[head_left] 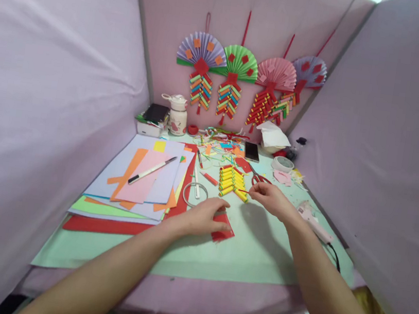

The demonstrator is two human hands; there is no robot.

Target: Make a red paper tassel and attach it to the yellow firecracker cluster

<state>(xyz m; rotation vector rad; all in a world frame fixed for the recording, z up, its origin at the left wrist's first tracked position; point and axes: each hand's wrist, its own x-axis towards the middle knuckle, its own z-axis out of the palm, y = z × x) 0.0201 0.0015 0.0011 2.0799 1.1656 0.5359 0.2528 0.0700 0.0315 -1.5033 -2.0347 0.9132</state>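
Observation:
My left hand (207,216) rests over a small red paper piece (225,232), with thumb and fingers apart and the thumb touching the paper. My right hand (271,199) is closed in a pinch on a thin red strip (242,191), whose free end points left over a bundle of yellow paper rolls (230,180). The rolls lie in slanted rows on the mat, with red and green bands at some ends. Just beyond my right hand is a pair of scissors (259,177) with red handles. A short red roll (208,178) lies left of the bundle.
Coloured sheets (104,186) are stacked at left, a craft knife (152,170) on top. Near them is a ring of tape (184,193). A glue gun (313,222) lies at right. Paper scraps, a phone (252,151) and a bottle (178,116) stand behind, below hanging paper fans (240,62).

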